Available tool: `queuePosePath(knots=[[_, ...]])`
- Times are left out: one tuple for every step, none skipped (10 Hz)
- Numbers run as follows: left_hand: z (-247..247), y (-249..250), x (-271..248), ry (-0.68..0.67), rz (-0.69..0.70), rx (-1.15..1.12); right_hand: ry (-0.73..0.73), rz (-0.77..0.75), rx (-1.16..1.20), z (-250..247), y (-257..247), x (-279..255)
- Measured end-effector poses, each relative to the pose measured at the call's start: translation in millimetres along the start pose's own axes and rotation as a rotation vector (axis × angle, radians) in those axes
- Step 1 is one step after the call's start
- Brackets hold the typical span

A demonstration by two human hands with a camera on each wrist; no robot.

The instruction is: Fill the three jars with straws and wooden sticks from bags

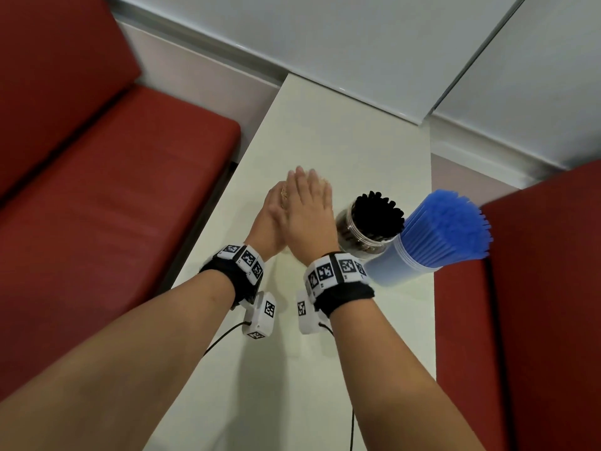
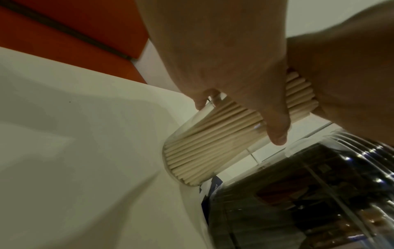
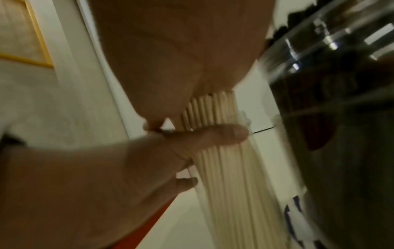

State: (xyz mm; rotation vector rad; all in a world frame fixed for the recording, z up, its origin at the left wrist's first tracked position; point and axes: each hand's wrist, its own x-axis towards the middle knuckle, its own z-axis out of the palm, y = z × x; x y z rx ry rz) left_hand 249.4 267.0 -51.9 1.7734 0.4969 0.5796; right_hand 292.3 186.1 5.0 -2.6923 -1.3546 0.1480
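1. Red seats [image 1: 113,196] flank a pale worktop [image 1: 341,131].
2. Left hand [image 1: 273,219] curls round the clear jar [image 2: 181,134] of wooden sticks [image 2: 204,151].
3. Right hand [image 1: 309,213] lies flat on the stick tops.
4. Jars of black straws [image 1: 377,213] and blue straws [image 1: 445,226] stand just beside.

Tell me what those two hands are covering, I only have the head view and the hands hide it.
Observer: A clear jar packed with wooden sticks, standing on the table.
Operator: Is the left hand holding it?
Observer: Yes, the left hand grips the jar near its rim, thumb on one side, fingers on the other.
Operator: And the right?
Observer: The right hand lies flat-palmed on the stick tops.
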Motion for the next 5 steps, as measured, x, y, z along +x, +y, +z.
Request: queuePosePath(knots=[[-2, 0, -3, -0.028, -0.109, -0.059, 0.038, -0.031, 0.083, 4, 10, -3], [-1, 1, -2, 0.042, -0.133, -0.191, 0.013, -0.009, 0.064, 1, 10, -8], [2, 6, 5, 0.018, -0.189, -0.188, -0.1, 0.045, 0.136, -11, 6, -14], [-1, 20, 2, -0.066, -0.529, -0.193, -0.109, 0.115, 0.277, -28, 4, -25], [-17, 34, -18, -0.232, -0.496, 0.261, 0.063, 0.142, 0.61, -57, 11, -51]])
